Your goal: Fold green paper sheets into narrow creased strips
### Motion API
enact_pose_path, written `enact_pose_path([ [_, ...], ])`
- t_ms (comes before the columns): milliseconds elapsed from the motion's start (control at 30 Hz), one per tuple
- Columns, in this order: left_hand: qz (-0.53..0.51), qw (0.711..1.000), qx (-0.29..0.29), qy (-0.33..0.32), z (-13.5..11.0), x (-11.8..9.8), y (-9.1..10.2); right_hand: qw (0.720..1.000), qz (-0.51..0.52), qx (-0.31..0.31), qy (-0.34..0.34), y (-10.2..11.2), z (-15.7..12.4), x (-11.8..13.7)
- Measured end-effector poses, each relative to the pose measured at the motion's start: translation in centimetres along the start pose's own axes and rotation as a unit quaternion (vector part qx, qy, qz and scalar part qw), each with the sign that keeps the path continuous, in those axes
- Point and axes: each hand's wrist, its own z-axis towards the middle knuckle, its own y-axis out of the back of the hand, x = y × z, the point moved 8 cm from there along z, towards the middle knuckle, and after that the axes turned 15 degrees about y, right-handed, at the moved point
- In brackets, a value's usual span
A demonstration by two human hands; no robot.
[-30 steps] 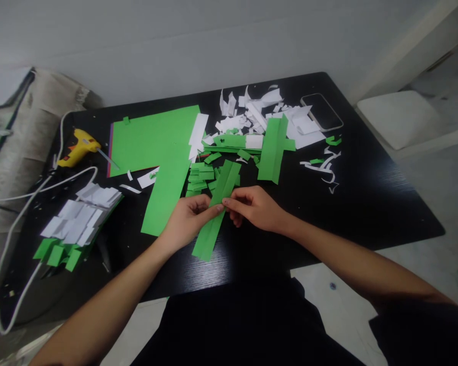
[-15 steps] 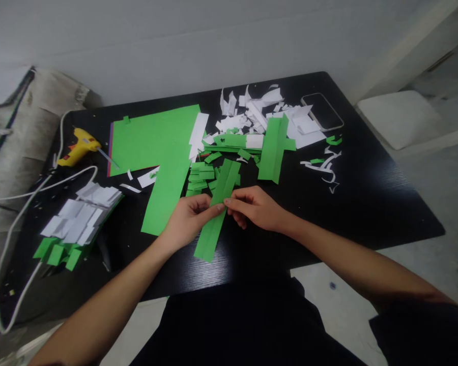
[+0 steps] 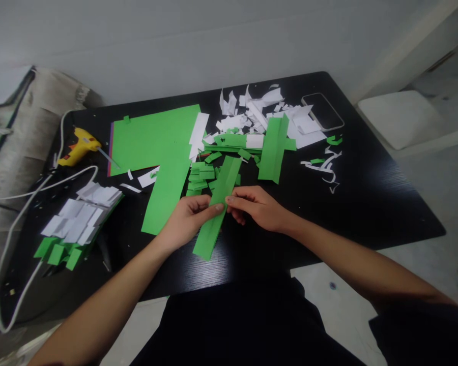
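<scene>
A long folded green paper strip point(image 3: 216, 213) lies slanted over the black table point(image 3: 374, 198), and both hands pinch it at its middle. My left hand point(image 3: 187, 216) grips it from the left, thumb across the strip. My right hand point(image 3: 257, 207) pinches it from the right, fingertips meeting the left thumb. Small cut green pieces point(image 3: 199, 175) lie just behind the hands.
A large green sheet point(image 3: 156, 142) lies at the back left, and another folded green strip point(image 3: 274, 150) behind the hands. White scraps point(image 3: 259, 117) and a phone point(image 3: 322, 112) sit at the back. On the left are a yellow glue gun point(image 3: 78, 146), a white cable point(image 3: 41, 188) and stacked white and green strips point(image 3: 76, 223).
The two folds of the green strip have closed together into one narrower strip. Both hands stay at its middle.
</scene>
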Motion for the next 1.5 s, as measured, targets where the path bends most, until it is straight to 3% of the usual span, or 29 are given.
enact_pose_path([
  [100,-0.030,0.999,0.028,0.023,0.0,0.4,-0.3,1.000,0.005,-0.006,0.008,0.0,0.0,0.2],
  [300,-0.028,1.000,-0.003,-0.001,0.0,0.2,0.3,1.000,0.008,-0.015,0.018,0.0,0.0,0.2],
  [567,-0.049,0.997,0.022,0.047,-0.2,0.6,-0.1,0.998,0.002,-0.042,0.057,0.7,0.3,0.7],
  [867,0.024,0.996,-0.054,-0.063,-0.3,-0.8,0.8,1.000,-0.004,0.001,0.018,-0.5,0.0,-0.1],
  [1133,-0.032,0.999,0.022,0.000,0.0,0.2,-0.1,0.999,0.013,-0.002,0.030,-0.1,0.0,0.3],
  [1500,-0.004,1.000,0.011,-0.023,-0.3,-0.6,0.1,0.998,0.005,-0.037,0.046,0.6,0.2,0.6],
])
